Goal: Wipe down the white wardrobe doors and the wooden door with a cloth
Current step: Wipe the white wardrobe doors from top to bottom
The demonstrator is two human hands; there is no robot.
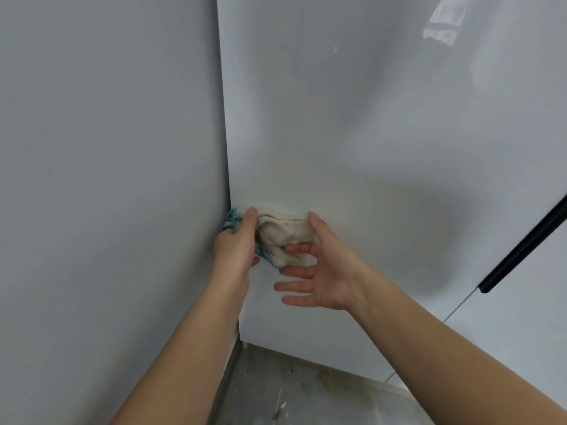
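One cream cloth (283,233) with a teal edge is bunched against the white wardrobe door (352,133), low down, right in the corner where it meets the grey side panel (107,148). I see the left hand (234,243) curled round its left end; the right hand (319,271) has fingers (294,286) straight and apart, thumb resting on the cloth's top. A black handle (521,246) slants at right, above the concrete floor (291,388).
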